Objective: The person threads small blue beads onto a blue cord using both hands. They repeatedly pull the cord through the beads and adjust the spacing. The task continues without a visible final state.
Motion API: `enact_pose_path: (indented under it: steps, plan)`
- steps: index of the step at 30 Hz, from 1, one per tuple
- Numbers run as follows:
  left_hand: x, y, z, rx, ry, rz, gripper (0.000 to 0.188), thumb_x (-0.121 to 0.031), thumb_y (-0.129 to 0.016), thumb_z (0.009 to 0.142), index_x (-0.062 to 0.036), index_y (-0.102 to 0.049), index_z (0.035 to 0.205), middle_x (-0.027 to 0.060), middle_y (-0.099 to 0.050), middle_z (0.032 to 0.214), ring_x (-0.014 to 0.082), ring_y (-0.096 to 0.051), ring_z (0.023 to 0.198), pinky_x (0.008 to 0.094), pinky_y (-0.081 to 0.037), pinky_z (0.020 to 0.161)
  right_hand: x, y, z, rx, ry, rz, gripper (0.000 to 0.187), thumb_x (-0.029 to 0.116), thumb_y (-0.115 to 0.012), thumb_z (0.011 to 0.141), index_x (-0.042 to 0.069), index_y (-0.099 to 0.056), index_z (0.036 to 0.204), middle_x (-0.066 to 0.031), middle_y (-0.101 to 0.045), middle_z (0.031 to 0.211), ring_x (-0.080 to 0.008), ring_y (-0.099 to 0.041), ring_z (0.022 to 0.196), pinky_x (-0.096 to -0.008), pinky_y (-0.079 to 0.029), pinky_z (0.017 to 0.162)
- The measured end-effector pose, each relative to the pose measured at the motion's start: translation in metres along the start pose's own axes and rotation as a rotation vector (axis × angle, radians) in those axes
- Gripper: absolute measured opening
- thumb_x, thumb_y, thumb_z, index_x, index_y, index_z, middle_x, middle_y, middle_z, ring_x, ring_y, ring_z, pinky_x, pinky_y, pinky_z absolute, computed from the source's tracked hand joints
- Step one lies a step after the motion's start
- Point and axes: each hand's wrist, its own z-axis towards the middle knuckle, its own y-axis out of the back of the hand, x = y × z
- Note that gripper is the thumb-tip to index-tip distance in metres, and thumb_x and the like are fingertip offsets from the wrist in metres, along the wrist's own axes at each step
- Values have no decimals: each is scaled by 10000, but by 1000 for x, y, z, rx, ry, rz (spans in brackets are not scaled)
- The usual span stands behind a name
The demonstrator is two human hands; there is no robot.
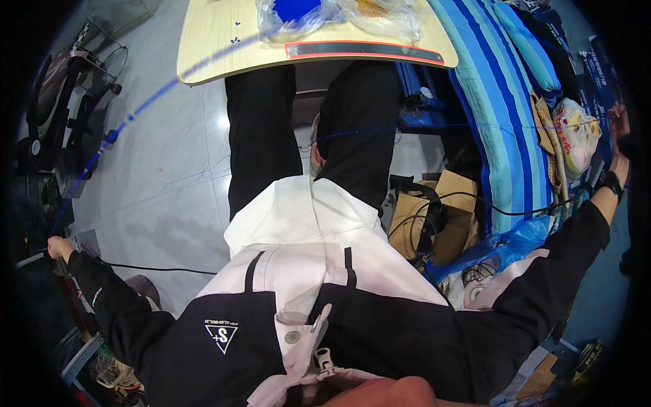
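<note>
blue thread [156,95] stretched taut from left hand [57,247] across knees to right hand [618,146], fingers pinched on each end | clear plastic bags [339,17] on tabletop [210,41] by far edge | red-rimmed ruler [363,52] along near edge | bare floor [169,156] left

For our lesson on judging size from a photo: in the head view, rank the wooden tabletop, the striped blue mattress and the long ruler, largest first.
1. Striped blue mattress
2. Wooden tabletop, partly cut off, so nearly comparable
3. Long ruler, clearly smallest
</note>
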Motion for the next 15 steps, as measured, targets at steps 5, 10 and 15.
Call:
enact_pose_path:
  steps: [5, 10, 15]
  plan:
    - [-33, -10, -7, 474, -53, -401, 274, -235, -661, 835, 5, -650, 964, 54, -613, 760, 134, -515, 614, 291, -414, 520, -26, -72, -53, 624, -86, 9, 250, 199, -513, 962, 24, -518, 1140, -2, -515, 951, -18, -433, 701, -138, -341, 552]
    - [-178, 17, -86, 953, -187, -796, 337, -202, -508, 959, -53, -539, 1260, 53, -620, 1150, 127, -616, 931, 225, -487, 796, -25, -158, -110, 579, -160, -332, 199, 224, -525, 946, 39, -563, 1009, -2, -486, 826, -17, -406, 534, -128, -253, 401]
    - [-300, 127, -217, 1336, -502, -1036, 353, -214, -510, 946, -43, -536, 1253, 112, -596, 1149, 118, -488, 842, 217, -422, 733, -33, -296, -167, 1170, 120, -850, 300, 277, -621, 860, 18, -610, 1010, -97, -588, 965, -146, -590, 902, -262, -506, 787]
